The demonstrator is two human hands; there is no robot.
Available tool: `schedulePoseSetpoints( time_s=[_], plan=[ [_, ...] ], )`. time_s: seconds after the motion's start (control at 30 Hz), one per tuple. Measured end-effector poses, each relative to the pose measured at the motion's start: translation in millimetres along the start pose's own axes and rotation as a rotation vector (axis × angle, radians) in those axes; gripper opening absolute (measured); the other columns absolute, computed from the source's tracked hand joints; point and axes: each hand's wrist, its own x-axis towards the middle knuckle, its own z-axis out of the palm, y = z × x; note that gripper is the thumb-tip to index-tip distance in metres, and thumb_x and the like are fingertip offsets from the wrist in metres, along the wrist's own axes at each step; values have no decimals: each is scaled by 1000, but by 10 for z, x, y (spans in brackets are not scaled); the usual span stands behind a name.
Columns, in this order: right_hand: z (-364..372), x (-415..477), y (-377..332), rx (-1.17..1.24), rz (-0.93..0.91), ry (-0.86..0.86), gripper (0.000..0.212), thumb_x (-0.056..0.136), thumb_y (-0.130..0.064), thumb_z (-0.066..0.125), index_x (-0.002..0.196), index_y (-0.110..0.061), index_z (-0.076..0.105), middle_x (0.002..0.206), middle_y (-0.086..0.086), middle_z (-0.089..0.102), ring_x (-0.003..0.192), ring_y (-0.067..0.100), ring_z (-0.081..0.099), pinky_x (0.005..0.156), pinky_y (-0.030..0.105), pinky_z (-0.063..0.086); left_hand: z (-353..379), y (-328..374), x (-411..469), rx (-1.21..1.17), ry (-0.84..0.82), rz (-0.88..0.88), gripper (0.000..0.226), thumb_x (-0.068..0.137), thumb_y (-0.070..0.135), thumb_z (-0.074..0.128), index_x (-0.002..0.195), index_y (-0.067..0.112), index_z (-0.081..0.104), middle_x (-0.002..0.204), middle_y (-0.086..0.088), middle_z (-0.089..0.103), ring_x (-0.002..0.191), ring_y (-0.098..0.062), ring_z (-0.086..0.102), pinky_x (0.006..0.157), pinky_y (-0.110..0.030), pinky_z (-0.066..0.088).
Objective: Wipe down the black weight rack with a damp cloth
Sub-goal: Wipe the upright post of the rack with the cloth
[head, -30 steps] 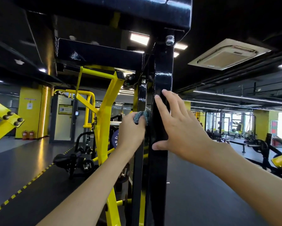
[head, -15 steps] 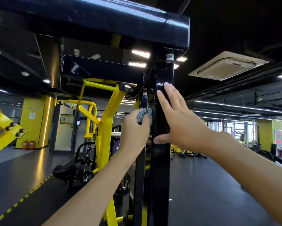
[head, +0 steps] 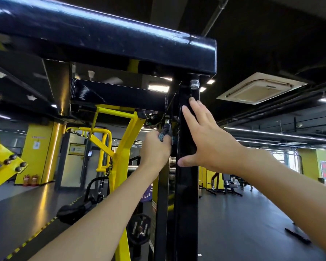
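The black weight rack fills the middle of the head view: a glossy upright post (head: 186,204) rising to a thick top beam (head: 105,36), joined by a silver bolt (head: 194,84). My left hand (head: 154,149) grips a grey-blue cloth (head: 164,134) and holds it against the left side of the post, just under the beam. My right hand (head: 205,140) lies flat on the front of the post with straight fingers reaching up towards the bolt. Most of the cloth is hidden inside my fist.
A yellow machine frame (head: 124,140) stands right behind the post on the left, with a black weight plate (head: 139,230) low down. Another yellow arm (head: 0,157) juts in at the far left. Dark gym floor (head: 243,223) stretches right, with benches in the distance.
Both hands have slid up the post towards the top beam. The view has tilted upward, so the beam looms larger.
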Motion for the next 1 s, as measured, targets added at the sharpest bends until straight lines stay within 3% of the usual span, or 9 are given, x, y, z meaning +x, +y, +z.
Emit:
schedulePoseSetpoints(
  time_s=[0.17, 0.27, 0.4, 0.53, 0.67, 0.8, 0.87, 0.93, 1.0],
  plan=[
    [-184, 133, 53, -25, 6, 66, 128, 66, -59, 81, 157, -16, 3, 163, 1, -4, 150, 20, -1, 120, 38, 20, -26, 110, 105, -42, 6, 91, 25, 101, 21, 54, 75, 20, 53, 62, 6, 47, 53, -6, 42, 43, -15, 31],
    [-161, 180, 89, 5, -2, 47, 132, 67, -58, 81, 158, -17, -5, 163, -2, -16, 151, 16, -11, 119, 35, 19, -14, 135, 192, -49, -16, 38, 11, 99, 19, 55, 98, 13, 64, 72, 2, 57, 61, -13, 51, 48, -23, 35],
    [-102, 161, 127, 58, -4, 44, 131, 68, -56, 81, 157, -22, -9, 159, -12, -22, 149, 10, -16, 117, 34, 26, -13, 234, 235, -76, 31, 140, 10, 100, 17, 53, 96, 19, 62, 79, 5, 62, 68, -5, 55, 55, -20, 39],
    [-109, 161, 138, 69, -5, 29, 129, 71, -57, 78, 156, -26, -14, 156, -18, -28, 148, 9, -21, 116, 38, 28, -10, 325, 370, -43, 5, 75, 17, 100, 15, 54, 109, 19, 67, 86, 5, 66, 72, -3, 57, 57, -21, 42],
    [-98, 154, 143, 84, -9, 24, 128, 72, -57, 77, 155, -27, -15, 154, -21, -31, 146, 8, -24, 116, 38, 29, -59, 452, 383, -62, 51, 272, 15, 99, 18, 53, 90, 13, 64, 71, 2, 59, 58, -4, 51, 52, -17, 40],
    [-115, 145, 148, 87, -6, 8, 127, 74, -56, 76, 155, -27, -17, 154, -19, -33, 146, 8, -26, 115, 36, 30, 4, 562, 542, -47, 44, 76, 11, 100, 24, 53, 101, 18, 62, 97, -11, 68, 89, -24, 65, 74, -36, 54],
    [-109, 144, 160, 76, -22, 20, 126, 75, -57, 76, 154, -27, -18, 154, -19, -33, 144, 6, -29, 115, 36, 31, 8, 586, 544, -51, 54, 45, 14, 99, 24, 54, 105, 16, 64, 99, -12, 69, 93, -29, 66, 81, -43, 56],
    [-98, 131, 171, 73, -35, 31, 126, 75, -58, 75, 154, -27, -18, 154, -19, -33, 141, 4, -31, 116, 37, 30, -89, 602, 398, -71, 8, 127, 14, 100, 23, 54, 101, 18, 67, 90, -7, 71, 82, -22, 67, 71, -40, 56],
    [-75, 133, 198, 95, -49, 38, 125, 74, -58, 76, 155, -28, -15, 155, -18, -30, 144, 5, -26, 116, 38, 29, -229, 628, 193, 22, -26, 291, 13, 100, 18, 56, 103, 20, 68, 87, 4, 69, 76, -8, 65, 66, -26, 54]
  ],
)
